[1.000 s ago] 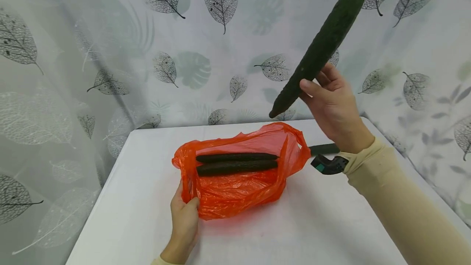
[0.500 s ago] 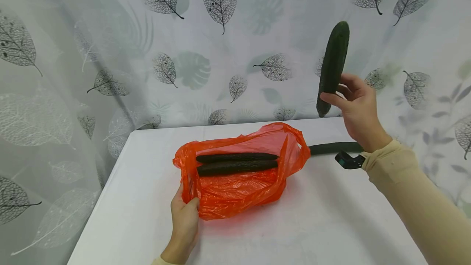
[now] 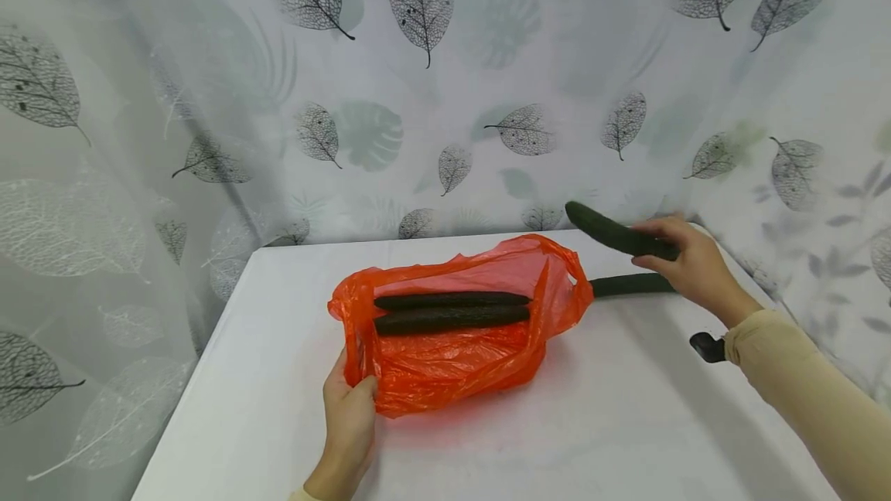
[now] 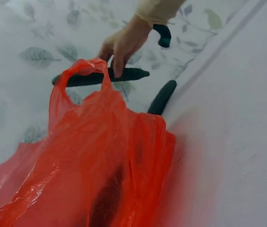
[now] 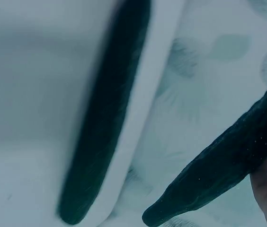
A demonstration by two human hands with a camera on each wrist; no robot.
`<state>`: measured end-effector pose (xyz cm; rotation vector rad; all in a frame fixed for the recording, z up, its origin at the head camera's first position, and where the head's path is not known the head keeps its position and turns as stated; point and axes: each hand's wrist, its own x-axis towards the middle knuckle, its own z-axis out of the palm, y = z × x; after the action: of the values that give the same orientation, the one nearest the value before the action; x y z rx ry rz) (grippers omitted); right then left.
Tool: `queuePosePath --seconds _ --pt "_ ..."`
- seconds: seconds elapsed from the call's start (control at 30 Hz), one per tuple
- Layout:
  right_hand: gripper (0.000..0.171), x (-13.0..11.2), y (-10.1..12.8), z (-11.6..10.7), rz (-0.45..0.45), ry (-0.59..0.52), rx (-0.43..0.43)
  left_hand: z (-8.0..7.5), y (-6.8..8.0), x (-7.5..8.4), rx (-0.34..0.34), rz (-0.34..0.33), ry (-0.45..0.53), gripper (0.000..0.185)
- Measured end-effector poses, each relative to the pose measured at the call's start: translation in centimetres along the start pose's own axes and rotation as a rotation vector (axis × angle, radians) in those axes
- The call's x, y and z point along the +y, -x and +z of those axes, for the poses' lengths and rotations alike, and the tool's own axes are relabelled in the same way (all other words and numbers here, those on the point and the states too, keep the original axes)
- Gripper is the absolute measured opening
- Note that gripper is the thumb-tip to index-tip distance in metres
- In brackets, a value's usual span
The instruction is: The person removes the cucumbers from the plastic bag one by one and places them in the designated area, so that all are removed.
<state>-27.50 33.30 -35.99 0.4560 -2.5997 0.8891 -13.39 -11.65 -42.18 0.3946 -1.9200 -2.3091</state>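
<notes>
The cucumber (image 3: 616, 232) held in the right hand (image 3: 685, 265) lies nearly level, just above the far right part of the worktop (image 3: 612, 424), to the right of the orange bag (image 3: 452, 323). The hand's fingers curl round its right end, so that end is hidden in the head view; the left tip points toward the bag. In the left wrist view the same cucumber (image 4: 100, 77) passes behind the bag's handle loop, which cuts across its middle. In the right wrist view only its tapering tip (image 5: 218, 175) shows, with a sliver of finger at the frame's edge.

Just below it, a second cucumber (image 3: 629, 284) lies on the worktop right of the bag; its right end is covered by the right hand and its left end disappears behind the bag's rim. The right wrist view shows it as a dark blurred streak (image 5: 105, 113), too smeared for detail.

Inside the bag, two more cucumbers (image 3: 452, 309) lie side by side, lengthwise, touching or nearly so. The left hand (image 3: 350, 412) pinches the bag's near left edge, its thumb over the plastic. From the left wrist camera the bag (image 4: 95, 161) fills most of the frame and hides its contents.

Behind the worktop hangs a leaf-printed curtain (image 3: 418, 83).
</notes>
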Motion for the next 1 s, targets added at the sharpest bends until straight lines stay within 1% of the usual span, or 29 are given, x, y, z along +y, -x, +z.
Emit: queuePosePath --seconds 0.1,0.2,0.27,0.33,0.43,0.53,0.77,0.83,1.0 --pt "0.046 2.0 1.3 0.3 -0.032 0.094 -0.096 0.1 -0.1 -0.2 -0.001 0.001 0.014 0.068" --pt "0.047 3.7 2.4 0.7 -0.076 0.125 -0.180 0.1 -0.1 -0.2 -0.003 0.003 0.014 0.069" --pt "0.048 4.6 2.9 1.0 -0.100 0.146 -0.216 0.1 -0.2 -0.3 -0.001 0.000 0.019 0.068" --pt "0.049 5.4 3.3 1.3 -0.146 0.177 -0.240 0.1 -0.2 -0.3 0.002 0.000 0.023 0.068" --pt "0.050 6.3 3.8 1.6 -0.189 0.225 -0.266 0.1 -0.3 -0.3 0.006 0.006 0.014 0.067" --pt "0.049 6.9 4.1 1.8 -0.218 0.247 -0.291 0.0 -0.4 -0.3 0.009 0.013 -0.006 0.067" --pt "0.047 7.8 4.4 1.9 -0.196 0.267 -0.336 -0.3 -0.5 -0.2 0.015 0.019 -0.015 0.068" --pt "0.048 8.2 4.5 2.0 -0.192 0.280 -0.337 -0.4 -0.5 -0.2 0.012 0.021 -0.007 0.067" --pt "0.049 8.7 4.7 2.4 -0.193 0.273 -0.335 -0.5 -0.7 -0.2 0.010 0.012 0.016 0.068"
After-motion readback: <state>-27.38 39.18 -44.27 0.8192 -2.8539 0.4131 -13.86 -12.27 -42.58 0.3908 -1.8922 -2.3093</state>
